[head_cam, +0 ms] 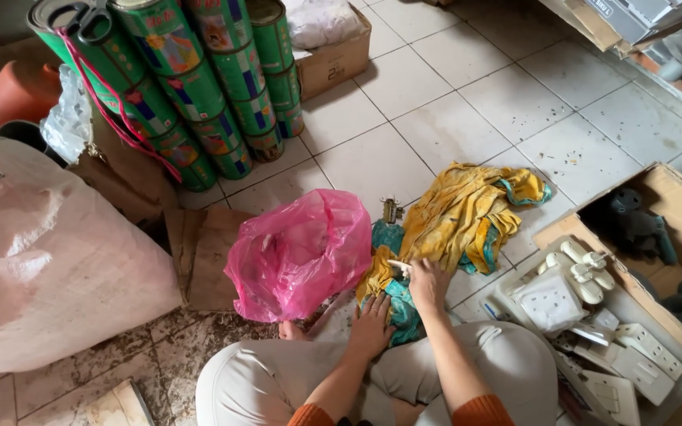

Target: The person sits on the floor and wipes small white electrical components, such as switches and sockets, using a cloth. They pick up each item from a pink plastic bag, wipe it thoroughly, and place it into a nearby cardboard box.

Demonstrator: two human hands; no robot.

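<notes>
**Both hands on the yellow-and-teal cloth, floor level**

From my feed I look down on a seated person's knees and a tiled floor (436,118). The left hand (371,325) lies flat, fingers spread, pressing on the near end of a crumpled yellow and teal cloth (459,213), so it grips nothing. The right hand (428,282) is closed narrowly around a small white stick-like piece (398,265), whose tip pokes out to the left over the cloth; I cannot tell what the piece is. The cloth lies on the floor right in front of the knees and spreads away from them to the upper right.

Touching the cloth's left edge sits a puffed pink plastic bag (297,252). Just beyond the cloth a small metal fitting (391,210) rests on a tile. To the right, a clear tray (515,312) holds white plastic plugs and socket plates, with an open cardboard box (672,205) behind it. At the upper left, stacked green tins (199,87) lean against one another, and a large pale woven sack (49,268) fills the left side.
</notes>
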